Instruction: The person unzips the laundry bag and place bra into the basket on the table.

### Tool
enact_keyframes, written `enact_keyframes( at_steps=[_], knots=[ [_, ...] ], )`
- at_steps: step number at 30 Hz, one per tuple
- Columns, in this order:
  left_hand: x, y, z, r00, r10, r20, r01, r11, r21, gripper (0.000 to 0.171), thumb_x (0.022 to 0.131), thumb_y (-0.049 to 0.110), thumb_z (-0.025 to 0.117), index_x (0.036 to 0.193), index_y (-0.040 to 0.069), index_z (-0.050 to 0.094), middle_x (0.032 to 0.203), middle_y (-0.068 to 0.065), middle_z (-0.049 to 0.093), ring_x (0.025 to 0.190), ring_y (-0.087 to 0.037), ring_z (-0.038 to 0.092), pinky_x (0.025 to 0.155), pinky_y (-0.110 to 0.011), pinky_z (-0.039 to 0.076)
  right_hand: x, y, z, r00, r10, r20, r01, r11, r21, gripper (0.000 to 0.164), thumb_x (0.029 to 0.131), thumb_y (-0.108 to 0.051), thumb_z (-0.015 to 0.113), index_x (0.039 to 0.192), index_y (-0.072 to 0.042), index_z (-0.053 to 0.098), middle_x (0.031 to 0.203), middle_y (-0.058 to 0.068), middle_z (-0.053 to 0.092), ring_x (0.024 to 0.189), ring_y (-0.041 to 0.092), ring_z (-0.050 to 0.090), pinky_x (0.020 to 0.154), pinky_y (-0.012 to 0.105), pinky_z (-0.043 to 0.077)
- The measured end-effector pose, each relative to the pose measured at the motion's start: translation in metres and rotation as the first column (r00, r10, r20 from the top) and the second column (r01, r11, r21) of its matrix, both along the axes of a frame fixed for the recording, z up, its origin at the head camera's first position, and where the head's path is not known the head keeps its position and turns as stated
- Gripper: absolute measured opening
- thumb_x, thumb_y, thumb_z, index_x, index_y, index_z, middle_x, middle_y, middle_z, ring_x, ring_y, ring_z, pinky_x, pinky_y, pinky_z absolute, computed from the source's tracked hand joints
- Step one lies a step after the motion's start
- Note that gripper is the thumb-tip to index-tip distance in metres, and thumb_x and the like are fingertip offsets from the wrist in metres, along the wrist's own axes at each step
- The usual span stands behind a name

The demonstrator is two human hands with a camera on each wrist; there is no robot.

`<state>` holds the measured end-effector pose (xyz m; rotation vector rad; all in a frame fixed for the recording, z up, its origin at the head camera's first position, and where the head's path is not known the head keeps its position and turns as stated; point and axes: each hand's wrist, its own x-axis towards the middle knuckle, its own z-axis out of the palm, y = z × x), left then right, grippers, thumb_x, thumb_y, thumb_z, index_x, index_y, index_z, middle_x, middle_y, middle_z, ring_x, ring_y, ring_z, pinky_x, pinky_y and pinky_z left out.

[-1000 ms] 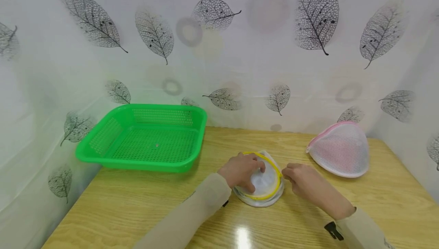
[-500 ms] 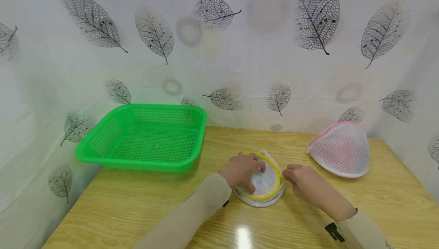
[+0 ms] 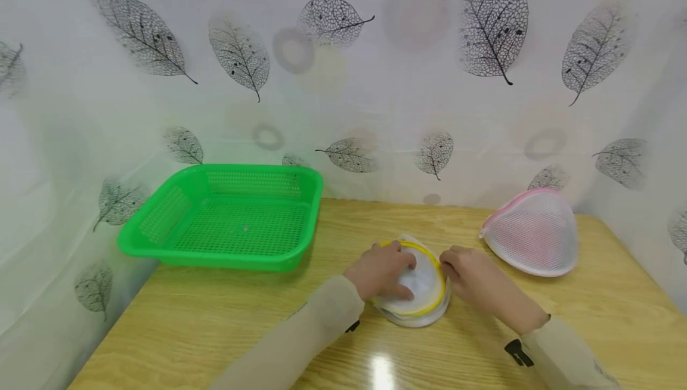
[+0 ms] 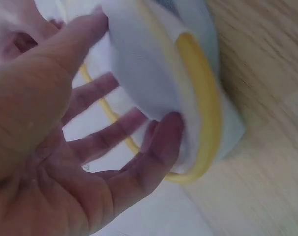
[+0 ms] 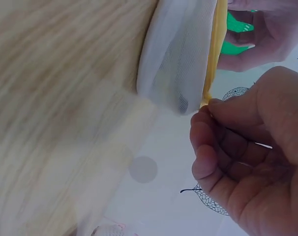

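Note:
A round white mesh laundry bag (image 3: 422, 279) with a yellow zipper band (image 3: 441, 294) stands on the wooden table. My left hand (image 3: 380, 272) spreads over its top, thumb and bent fingers holding the white panel; in the left wrist view the fingertips (image 4: 173, 125) lie just inside the yellow band. At the bag's right side my right hand (image 3: 476, 279) pinches the zipper's end between thumb and finger, as the right wrist view shows with the yellow strip (image 5: 208, 93) leading into the fingertips. The zipper pull itself is hidden by those fingers.
A green perforated plastic basket (image 3: 236, 258) stands at the back left. At the back right lies another mesh laundry bag (image 3: 537, 235), white and pink with a pink zipper edge. A leaf-patterned curtain (image 3: 376, 98) hangs behind the table (image 3: 214, 330).
My right hand has shifted slightly up and away along the zipper band. The bag has turned or slid a little to the right, and my left thumb has moved right across its top.

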<state>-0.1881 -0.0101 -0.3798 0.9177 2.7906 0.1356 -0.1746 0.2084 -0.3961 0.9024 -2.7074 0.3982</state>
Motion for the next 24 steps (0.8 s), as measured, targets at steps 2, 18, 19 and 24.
enact_keyframes(
  at_steps=[2, 18, 19, 24],
  knots=[
    [0.000, 0.000, 0.002, 1.000, -0.013, 0.013, 0.013, 1.000, 0.004, 0.047, 0.087, 0.047, 0.080, 0.126, 0.022, 0.068, 0.121, 0.001, 0.065, 0.102, -0.011, 0.057, 0.101, -0.037, 0.050, -0.004, -0.002, 0.000, 1.000, 0.006, -0.015, -0.006, 1.000, -0.024, 0.013, 0.085, 0.005, 0.071, 0.083, -0.008, 0.070, 0.074, -0.005, 0.060, 0.066, 0.003, 0.050, 0.058, 0.023, 0.044],
    [-0.012, -0.001, 0.005, 0.982, -0.182, 0.055, 0.183, 0.983, -0.030, 0.049, 0.078, 0.030, 0.089, 0.122, 0.026, 0.069, 0.127, 0.003, 0.061, 0.108, -0.013, 0.059, 0.091, -0.022, 0.050, -0.016, -0.005, -0.002, 1.000, 0.017, -0.025, -0.019, 0.996, -0.092, 0.013, 0.085, 0.007, 0.071, 0.084, -0.006, 0.073, 0.078, 0.000, 0.068, 0.069, 0.006, 0.059, 0.060, 0.024, 0.050],
    [-0.013, -0.001, 0.004, 0.981, -0.190, 0.045, 0.192, 0.981, -0.030, 0.049, 0.077, 0.030, 0.089, 0.122, 0.026, 0.069, 0.126, 0.004, 0.061, 0.107, -0.012, 0.059, 0.091, -0.021, 0.050, -0.016, -0.005, -0.002, 1.000, 0.013, -0.021, -0.015, 0.996, -0.088, 0.013, 0.085, 0.007, 0.071, 0.085, -0.006, 0.073, 0.078, -0.001, 0.067, 0.069, 0.006, 0.058, 0.060, 0.024, 0.049],
    [-0.016, -0.004, 0.000, 0.976, -0.218, 0.026, 0.219, 0.976, -0.005, 0.050, 0.076, 0.032, 0.089, 0.121, 0.026, 0.068, 0.120, 0.005, 0.062, 0.100, -0.006, 0.057, 0.091, -0.018, 0.048, -0.017, -0.002, -0.002, 1.000, 0.004, -0.004, -0.004, 0.998, -0.061, 0.013, 0.087, 0.005, 0.071, 0.085, -0.008, 0.073, 0.079, -0.002, 0.067, 0.070, 0.005, 0.059, 0.061, 0.026, 0.050]
  ],
)
